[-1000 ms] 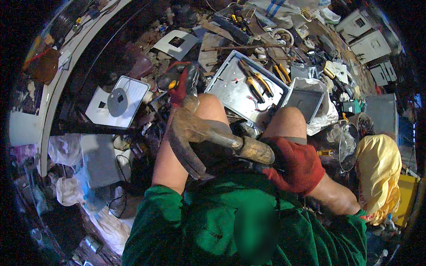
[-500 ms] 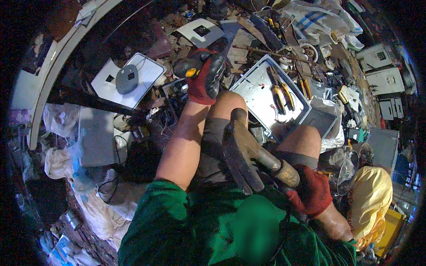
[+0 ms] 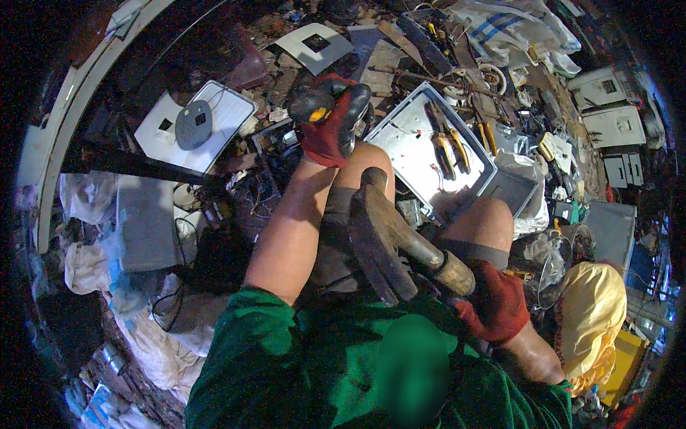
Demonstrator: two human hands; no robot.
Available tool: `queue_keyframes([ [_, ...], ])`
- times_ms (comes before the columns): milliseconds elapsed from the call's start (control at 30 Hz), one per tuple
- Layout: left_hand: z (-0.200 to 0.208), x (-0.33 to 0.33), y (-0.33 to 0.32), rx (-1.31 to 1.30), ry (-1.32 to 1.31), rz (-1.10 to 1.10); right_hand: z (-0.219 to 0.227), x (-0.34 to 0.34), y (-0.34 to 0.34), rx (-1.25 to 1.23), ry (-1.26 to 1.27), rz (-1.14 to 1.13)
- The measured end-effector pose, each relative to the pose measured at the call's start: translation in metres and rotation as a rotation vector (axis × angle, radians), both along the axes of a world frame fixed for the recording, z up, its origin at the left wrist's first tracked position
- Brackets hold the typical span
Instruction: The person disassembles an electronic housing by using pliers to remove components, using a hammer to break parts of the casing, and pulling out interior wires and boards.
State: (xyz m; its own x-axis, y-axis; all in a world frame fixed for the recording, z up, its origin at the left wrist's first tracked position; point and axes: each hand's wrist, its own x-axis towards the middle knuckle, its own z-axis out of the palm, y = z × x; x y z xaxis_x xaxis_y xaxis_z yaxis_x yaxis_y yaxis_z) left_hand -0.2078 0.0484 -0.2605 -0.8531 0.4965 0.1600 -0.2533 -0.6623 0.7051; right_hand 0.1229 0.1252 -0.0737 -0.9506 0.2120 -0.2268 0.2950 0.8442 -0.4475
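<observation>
A large claw hammer [image 3: 379, 236] with a worn handle lies across the picture's middle, raised over my lap. My right hand [image 3: 500, 304], in a red glove, is closed round the lower part of its handle; the fingers are mostly hidden. Beyond my left knee is my left hand [image 3: 332, 118] in a red glove with black coating. Its fingers are curled, and a small yellow patch [image 3: 319, 114] shows beside them; what it holds is unclear. To its right sits a shallow grey-white tray [image 3: 400, 136] with pliers [image 3: 446, 146] in it.
A white panel with a grey rounded cover [image 3: 194, 125] lies at the left. Another white panel [image 3: 314, 46] with a square hole lies farther off. Scrap and cables litter the ground. A yellow sack [image 3: 593, 322] stands by my right arm; white appliance housings [image 3: 611, 129] stand far right.
The hammer head has tipped a little to the left and its claw has turned slightly. My left hand has rolled a little. The whole view has shifted slightly.
</observation>
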Motion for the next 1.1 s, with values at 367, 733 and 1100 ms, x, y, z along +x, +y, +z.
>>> queue_keyframes([
  [367, 0.010, 0.011, 0.010, -0.324, 0.485, 0.160, 0.008, -0.011, -0.001, 0.004, 0.016, 0.035],
  [733, 0.023, 0.017, 0.008, -0.425, 0.701, 0.313, 0.080, -0.043, -0.027, 0.181, 0.273, 0.287],
  [1100, -0.009, 0.007, 0.016, -0.369, 0.838, 0.260, 0.081, -0.033, -0.022, 0.092, 0.235, 0.253],
])
